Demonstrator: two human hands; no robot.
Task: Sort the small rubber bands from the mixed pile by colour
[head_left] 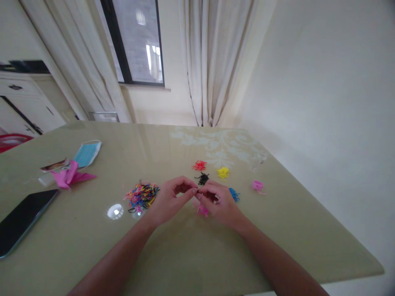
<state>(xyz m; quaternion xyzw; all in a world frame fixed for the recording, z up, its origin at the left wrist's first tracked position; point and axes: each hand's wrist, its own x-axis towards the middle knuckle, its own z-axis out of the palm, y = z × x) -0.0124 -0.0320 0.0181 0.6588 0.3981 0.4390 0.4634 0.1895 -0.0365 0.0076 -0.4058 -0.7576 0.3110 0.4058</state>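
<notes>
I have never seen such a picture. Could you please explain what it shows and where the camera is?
There is no machine: these are a person's bare left hand and right hand. The one picture comes from a camera on their head, looking forward and down. On the table lie a mixed heap of coloured pieces, and a red heap, yellow heap, black heap, blue heap and pink heap. Farther left are a phone and a mask. The hands meet at their tips; what they hold, if anything, is too small to tell.

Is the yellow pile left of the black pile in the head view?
No, the yellow pile sits to the right of the black pile.
</notes>
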